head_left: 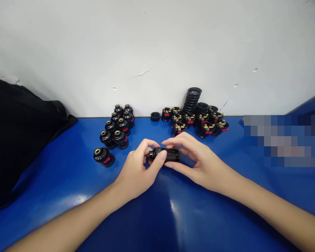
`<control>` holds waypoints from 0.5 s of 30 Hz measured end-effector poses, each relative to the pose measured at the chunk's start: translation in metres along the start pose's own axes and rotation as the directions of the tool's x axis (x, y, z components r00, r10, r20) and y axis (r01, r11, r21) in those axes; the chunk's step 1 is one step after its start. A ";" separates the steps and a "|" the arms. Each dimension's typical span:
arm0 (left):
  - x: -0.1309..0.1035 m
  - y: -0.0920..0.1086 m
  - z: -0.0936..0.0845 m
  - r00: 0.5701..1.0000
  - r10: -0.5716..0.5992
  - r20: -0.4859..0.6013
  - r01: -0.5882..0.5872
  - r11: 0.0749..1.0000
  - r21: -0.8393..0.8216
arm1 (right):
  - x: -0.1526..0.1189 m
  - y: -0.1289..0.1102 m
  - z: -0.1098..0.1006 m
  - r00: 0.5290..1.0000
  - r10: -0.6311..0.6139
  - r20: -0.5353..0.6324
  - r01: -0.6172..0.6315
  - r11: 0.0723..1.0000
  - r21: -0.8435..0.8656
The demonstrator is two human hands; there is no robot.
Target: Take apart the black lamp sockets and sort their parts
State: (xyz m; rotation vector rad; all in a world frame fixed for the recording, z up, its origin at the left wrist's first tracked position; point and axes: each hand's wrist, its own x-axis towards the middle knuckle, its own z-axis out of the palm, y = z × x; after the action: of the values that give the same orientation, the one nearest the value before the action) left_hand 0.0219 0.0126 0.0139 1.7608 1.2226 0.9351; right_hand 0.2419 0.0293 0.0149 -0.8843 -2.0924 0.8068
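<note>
A black lamp socket (172, 155) lies on its side between my two hands, just above the blue table. My left hand (139, 168) is closed on its narrower, capped end, the thumb pressed along the body. From the other side my right hand (199, 157) curves round the wider end, thumb below and fingers above; some of its fingertips are hidden. A single closed lamp socket with a brass-ringed top (104, 156) stands to the left of my left hand. Beyond my right hand are open socket bodies with brass contacts and red tabs (207, 129).
Several closed sockets (120, 138) stand in rows at the back left. A tall stack of black threaded rings (191, 101) and a loose black ring (155, 116) are by the white wall (157, 52). Black cloth (23, 133) covers the left side; a blurred patch (286, 143) is right.
</note>
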 end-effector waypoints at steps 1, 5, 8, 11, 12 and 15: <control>0.000 0.000 0.000 1.000 -0.001 -0.006 0.001 1.000 0.010 | -0.001 -0.002 -0.001 0.999 -0.042 0.006 0.043 0.993 -0.109; -0.001 -0.001 0.002 1.000 -0.018 0.011 0.018 1.000 -0.001 | -0.004 -0.013 0.002 0.989 -0.148 0.021 0.145 0.911 -0.386; -0.002 0.000 0.002 0.999 -0.026 0.033 0.026 1.000 -0.017 | -0.007 -0.015 0.008 0.984 -0.180 0.015 0.167 0.873 -0.459; -0.002 0.001 0.001 0.999 0.004 0.038 -0.004 1.000 -0.005 | -0.009 -0.013 0.010 0.980 -0.198 -0.017 0.173 0.894 -0.414; -0.002 0.001 0.001 0.999 0.022 0.043 -0.022 1.000 -0.002 | -0.008 -0.012 0.010 0.984 -0.177 -0.034 0.151 0.913 -0.379; -0.001 -0.001 0.000 0.996 0.080 0.040 -0.080 0.997 0.002 | -0.005 -0.013 0.005 0.998 -0.011 -0.059 0.000 0.983 -0.186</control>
State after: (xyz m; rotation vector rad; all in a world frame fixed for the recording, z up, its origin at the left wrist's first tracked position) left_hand 0.0208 0.0118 0.0130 1.8346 1.1360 0.9393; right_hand 0.2358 0.0164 0.0198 -0.9888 -2.1419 0.5812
